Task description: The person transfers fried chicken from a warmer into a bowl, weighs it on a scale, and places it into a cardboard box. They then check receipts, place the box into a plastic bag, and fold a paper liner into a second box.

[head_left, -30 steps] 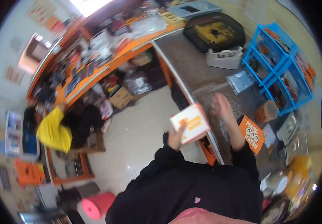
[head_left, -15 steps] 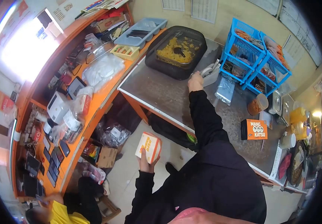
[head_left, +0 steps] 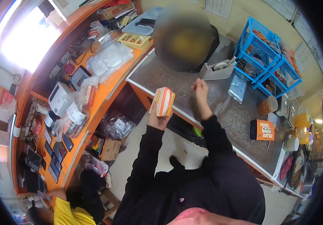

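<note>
My left hand [head_left: 159, 120] grips a white, orange and yellow takeout box [head_left: 164, 102] from below, tilted above the front edge of the metal-topped table. Over the tabletop, my right hand [head_left: 200, 90] has its fingers curled together; whatever they may pinch is too small to see. Just beyond it stands a grey tape dispenser [head_left: 217, 71] with a roll in it, apart from my fingers. A round blur hides most of the black food pan [head_left: 214, 39] behind, leaving only its right edge plain.
Blue plastic baskets [head_left: 260, 56] with packets stand at the back right, beside a clear plastic pack [head_left: 237, 88]. An orange box [head_left: 263, 129] and a jar [head_left: 267, 105] sit nearer. Phones [head_left: 58, 153] and plastic bags [head_left: 111, 62] lie on the left counter. A person in yellow [head_left: 69, 212] sits lower left.
My right hand has drawn back from the tape dispenser toward me. My left hand has raised the takeout box up and rightward, turning its striped side into view.
</note>
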{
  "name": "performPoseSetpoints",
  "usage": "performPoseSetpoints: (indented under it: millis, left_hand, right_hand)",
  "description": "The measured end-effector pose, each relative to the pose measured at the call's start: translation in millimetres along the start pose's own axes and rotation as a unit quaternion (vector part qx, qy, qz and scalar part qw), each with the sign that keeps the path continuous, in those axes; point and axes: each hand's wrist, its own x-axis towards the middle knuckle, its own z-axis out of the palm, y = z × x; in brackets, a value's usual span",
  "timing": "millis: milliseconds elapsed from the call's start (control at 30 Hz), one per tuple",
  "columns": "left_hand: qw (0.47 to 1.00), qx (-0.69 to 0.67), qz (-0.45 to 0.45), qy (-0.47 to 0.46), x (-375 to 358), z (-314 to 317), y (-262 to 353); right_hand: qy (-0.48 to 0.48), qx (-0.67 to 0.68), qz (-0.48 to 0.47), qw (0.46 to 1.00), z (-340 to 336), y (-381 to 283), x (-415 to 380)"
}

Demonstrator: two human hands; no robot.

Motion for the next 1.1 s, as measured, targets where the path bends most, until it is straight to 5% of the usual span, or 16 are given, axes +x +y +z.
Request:
performPoseSetpoints:
  millis: [67, 133, 233, 367, 500, 533, 600, 633, 700, 733, 833, 867, 900, 967, 1033, 1100]
  left_hand:
    - [1.000, 0.010, 0.001, -0.011, 9.5, 8.0, -5.3]
    - [0.999, 0.031, -0.004, -0.013, 16.0, 19.2, -15.3]
    - [0.997, 0.053, -0.025, -0.045, 13.1, 38.7, -33.8]
    - [0.991, 0.076, -0.078, -0.078, -1.7, 64.0, -56.4]
    - [0.953, 0.070, -0.197, -0.222, -17.9, 100.7, -105.3]
    - [0.956, 0.082, -0.234, -0.155, -23.6, 112.9, -124.6]
    - [0.833, 0.469, -0.017, -0.292, -45.0, 143.2, -156.8]
    - [0.868, 0.384, -0.102, -0.299, -33.2, 140.7, -186.3]
    - [0.902, 0.208, -0.271, -0.264, -15.7, 134.6, -244.6]
    - [0.907, 0.178, -0.279, -0.260, -14.4, 145.7, -270.7]
    - [0.907, 0.258, -0.092, -0.321, -21.1, 184.0, -331.2]
    - [0.898, 0.288, -0.025, -0.333, -26.1, 194.1, -340.5]
    - [0.883, 0.307, 0.000, -0.355, -32.2, 195.4, -342.9]
    - [0.848, 0.336, -0.032, -0.409, -51.6, 175.5, -330.8]
    - [0.798, 0.370, -0.104, -0.464, -67.6, 132.0, -308.5]
    - [0.752, 0.436, -0.152, -0.471, -83.3, 47.8, -280.8]
  right_hand:
    - [-0.235, 0.150, 0.074, 0.958, -0.6, -82.0, -55.8]
    - [-0.426, 0.032, 0.101, 0.898, -10.7, -127.6, -77.0]
    - [-0.359, -0.191, -0.085, 0.910, -19.7, -124.6, -78.4]
    - [-0.274, -0.396, 0.004, 0.876, -63.6, -165.0, -90.2]
    - [-0.103, -0.343, -0.043, 0.933, -142.0, -162.7, -118.9]
    - [-0.093, -0.232, -0.095, 0.963, -165.9, -145.5, -125.3]
    - [-0.030, -0.031, -0.004, 0.999, -216.7, -138.2, -146.4]
    - [-0.020, 0.076, 0.034, 0.996, -236.0, -138.3, -150.9]
    - [-0.001, 0.034, -0.035, 0.999, -299.0, -106.0, -161.6]
    - [0.066, -0.012, 0.037, 0.997, -309.5, -120.2, -170.8]
    - [0.125, 0.046, 0.000, 0.991, -354.3, -147.2, -155.7]
    - [0.187, 0.014, 0.031, 0.982, -420.7, -97.1, -134.0]
    - [0.219, 0.005, -0.014, 0.976, -436.0, -88.1, -125.4]
    - [0.195, -0.121, 0.059, 0.972, -464.4, -76.2, -113.9]
    - [0.187, -0.393, 0.071, 0.898, -507.8, -50.2, -103.6]
    - [0.259, -0.633, 0.044, 0.728, -511.4, -46.0, -101.6]
